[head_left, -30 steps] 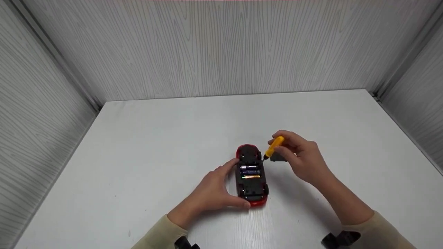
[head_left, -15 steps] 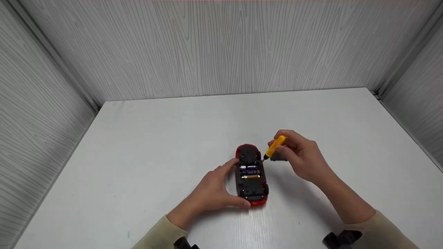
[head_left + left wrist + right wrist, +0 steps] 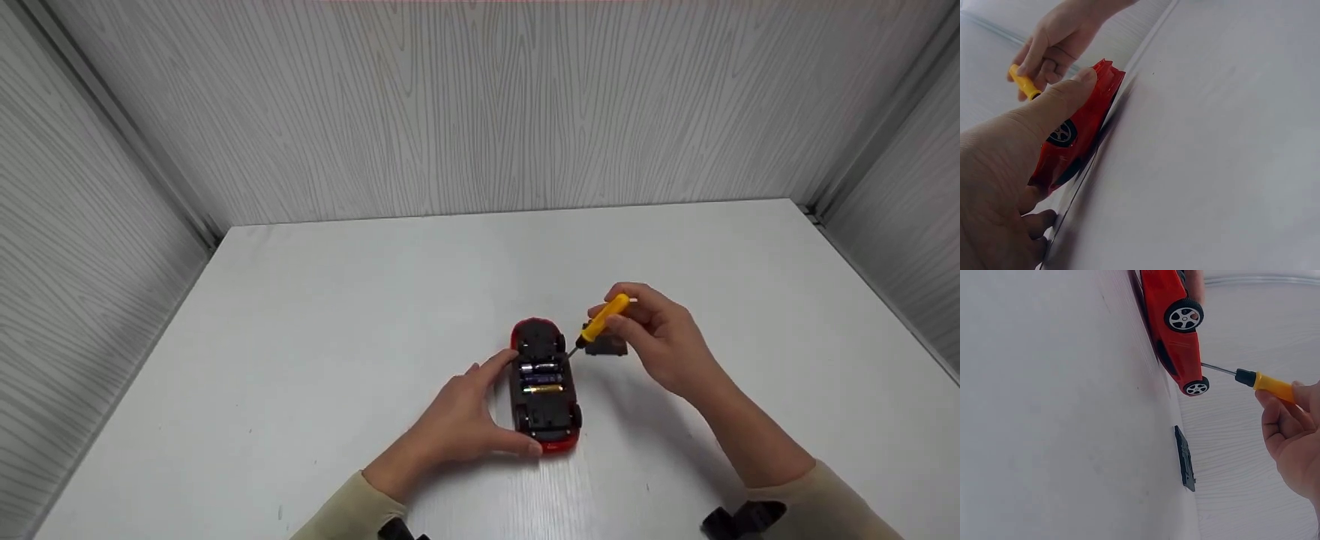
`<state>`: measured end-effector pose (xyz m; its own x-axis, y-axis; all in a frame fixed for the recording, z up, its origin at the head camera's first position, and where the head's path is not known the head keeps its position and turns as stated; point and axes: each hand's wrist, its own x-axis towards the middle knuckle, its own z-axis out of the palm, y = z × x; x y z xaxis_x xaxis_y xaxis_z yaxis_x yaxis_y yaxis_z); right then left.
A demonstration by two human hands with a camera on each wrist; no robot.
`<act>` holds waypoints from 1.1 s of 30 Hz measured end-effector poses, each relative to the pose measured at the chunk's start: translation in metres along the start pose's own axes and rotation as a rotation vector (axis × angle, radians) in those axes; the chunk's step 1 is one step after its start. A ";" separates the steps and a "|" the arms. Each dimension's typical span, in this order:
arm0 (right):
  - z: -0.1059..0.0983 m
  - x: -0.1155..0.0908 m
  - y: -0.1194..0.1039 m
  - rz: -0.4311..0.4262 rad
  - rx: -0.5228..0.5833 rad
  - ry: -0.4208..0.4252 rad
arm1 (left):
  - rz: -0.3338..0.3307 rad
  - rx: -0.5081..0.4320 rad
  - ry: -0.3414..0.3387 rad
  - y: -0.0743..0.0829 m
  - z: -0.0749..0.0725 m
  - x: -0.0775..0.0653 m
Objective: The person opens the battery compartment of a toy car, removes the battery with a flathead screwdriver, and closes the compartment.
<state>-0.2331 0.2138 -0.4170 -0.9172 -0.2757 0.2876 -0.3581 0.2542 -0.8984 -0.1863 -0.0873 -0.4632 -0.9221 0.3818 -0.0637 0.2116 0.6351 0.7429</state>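
Observation:
A red toy car [image 3: 546, 416] lies upside down on the white table, its black underside up. Three batteries [image 3: 541, 379] sit side by side in its uncovered battery compartment. My left hand [image 3: 465, 420] grips the car from the left, thumb at the near end and a finger at the side toward the far end. A yellow-handled screwdriver [image 3: 606, 318] is pinched in my right hand [image 3: 667, 341]. Its shaft slants down to the compartment's right edge by the far battery; in the right wrist view the tip is hidden behind the car's side [image 3: 1180, 346].
A small black battery cover [image 3: 1184, 458] lies on the table right of the car, partly under my right hand in the head view. Pale wood-grain panels [image 3: 480, 105] wall the table at the back and both sides.
The screwdriver handle has shifted slightly right and more of its shaft shows. My right hand has moved a little right with it, uncovering more of the battery cover. The left hand keeps its grip.

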 end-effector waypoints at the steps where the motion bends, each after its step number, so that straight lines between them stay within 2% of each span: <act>1: -0.001 0.000 0.001 0.010 0.006 0.002 | -0.001 0.001 0.000 0.000 0.000 0.000; 14: -0.009 0.005 0.012 0.089 0.119 0.017 | 0.023 0.001 0.021 -0.001 0.000 0.002; 25: -0.012 0.004 0.012 0.118 0.099 0.025 | 0.017 0.002 0.009 0.000 0.000 0.002; 33: -0.008 0.005 0.005 0.065 0.048 0.044 | 0.011 0.006 0.004 0.000 -0.002 0.002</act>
<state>-0.2410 0.2210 -0.4177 -0.9454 -0.2192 0.2411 -0.2895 0.2253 -0.9303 -0.1887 -0.0875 -0.4623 -0.9208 0.3865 -0.0528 0.2241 0.6349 0.7394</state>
